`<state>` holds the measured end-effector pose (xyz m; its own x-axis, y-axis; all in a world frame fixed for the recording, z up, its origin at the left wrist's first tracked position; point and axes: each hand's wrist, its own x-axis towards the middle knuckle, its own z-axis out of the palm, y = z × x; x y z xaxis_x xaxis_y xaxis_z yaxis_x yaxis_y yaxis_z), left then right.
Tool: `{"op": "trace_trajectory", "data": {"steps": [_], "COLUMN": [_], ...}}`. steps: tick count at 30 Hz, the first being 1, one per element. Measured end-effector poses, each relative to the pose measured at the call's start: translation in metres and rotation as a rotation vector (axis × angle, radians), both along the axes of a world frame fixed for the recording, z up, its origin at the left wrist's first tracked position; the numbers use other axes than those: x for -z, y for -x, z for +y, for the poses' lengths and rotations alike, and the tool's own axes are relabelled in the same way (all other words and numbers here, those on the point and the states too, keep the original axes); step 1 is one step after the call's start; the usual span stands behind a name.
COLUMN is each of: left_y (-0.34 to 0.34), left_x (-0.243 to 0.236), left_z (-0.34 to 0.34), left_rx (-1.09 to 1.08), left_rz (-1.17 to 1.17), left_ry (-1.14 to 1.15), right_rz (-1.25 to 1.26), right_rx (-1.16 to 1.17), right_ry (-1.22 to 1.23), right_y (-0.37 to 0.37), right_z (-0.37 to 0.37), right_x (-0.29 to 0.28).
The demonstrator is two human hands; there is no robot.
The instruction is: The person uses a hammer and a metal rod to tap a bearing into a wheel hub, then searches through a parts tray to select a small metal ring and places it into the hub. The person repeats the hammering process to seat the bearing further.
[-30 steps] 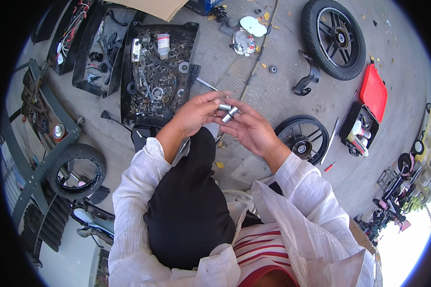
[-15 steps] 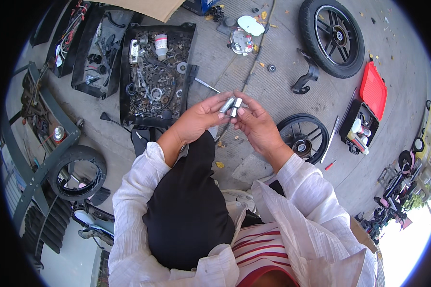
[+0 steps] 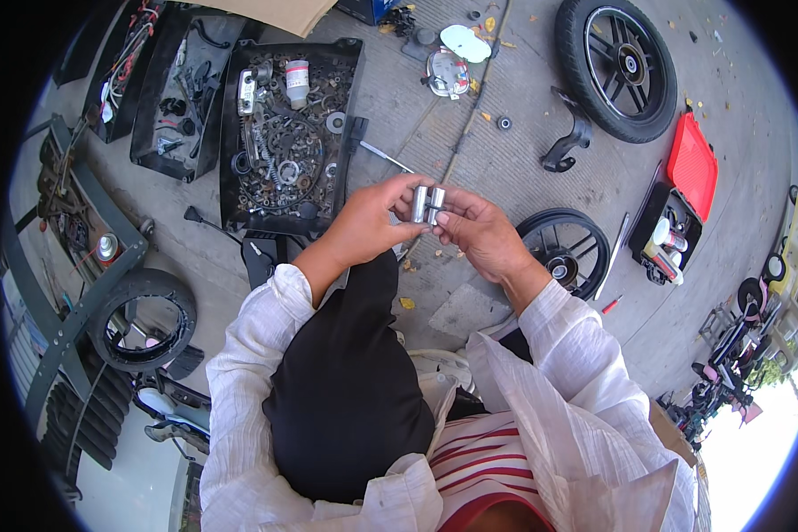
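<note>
Two short silver metal sleeves are held upright side by side in front of me. My left hand (image 3: pixel 368 217) pinches the plain left sleeve (image 3: pixel 418 205) between thumb and fingers. My right hand (image 3: pixel 483 232) is closed on the right sleeve (image 3: pixel 436 200), which has a dark narrow band around its middle; the thumb presses near its lower end. The sleeves are very close together, and I cannot tell whether they touch. Below and left of them is a black tray (image 3: pixel 360 66) full of loose bolts, washers and springs.
A tyred wheel (image 3: pixel 563 75) lies at the far right, a bare black rim (image 3: pixel 528 232) beside my right wrist. Farther right sits a toolbox with a red lid (image 3: pixel 693 168). A screwdriver (image 3: pixel 386 158) lies beyond my left hand. At left are a tyre (image 3: pixel 182 306) and a metal frame (image 3: pixel 106 284).
The two sleeves have turned from a tilted position to nearly upright and parallel. Both hands remain in about the same place, with the fingers shifted slightly around them.
</note>
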<state>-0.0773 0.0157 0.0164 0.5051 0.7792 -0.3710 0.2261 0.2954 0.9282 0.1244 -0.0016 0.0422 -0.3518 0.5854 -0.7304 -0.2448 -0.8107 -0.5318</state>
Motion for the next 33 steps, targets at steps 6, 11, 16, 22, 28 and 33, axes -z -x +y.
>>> {"op": "trace_trajectory", "data": {"steps": [6,11,16,22,28,33], "left_y": [-0.001,-0.001,0.003,0.004,0.006,0.006], "left_x": [0.001,-0.001,0.000,0.001,0.001,0.000], "left_z": [-0.001,-0.001,-0.002,-0.003,-0.004,-0.005], "left_rx": [-0.020,-0.023,-0.037,-0.095,-0.112,-0.093], "left_rz": [0.020,0.018,0.034,0.067,0.104,0.132], "left_ry": [-0.133,-0.042,-0.041,-0.283,-0.429,-0.454], "right_rz": [0.034,0.016,0.027,0.009,0.073,0.130], "right_rx": [-0.092,-0.128,-0.159,-0.049,-0.046,0.000], "right_ry": [-0.019,-0.025,-0.005,0.045,0.158,0.206], "right_y": [-0.009,-0.009,-0.008,0.002,0.004,0.010], "right_z": [0.001,0.005,0.008,0.004,-0.005,-0.006], "right_x": [0.008,0.006,0.003,-0.004,0.008,0.005]}}
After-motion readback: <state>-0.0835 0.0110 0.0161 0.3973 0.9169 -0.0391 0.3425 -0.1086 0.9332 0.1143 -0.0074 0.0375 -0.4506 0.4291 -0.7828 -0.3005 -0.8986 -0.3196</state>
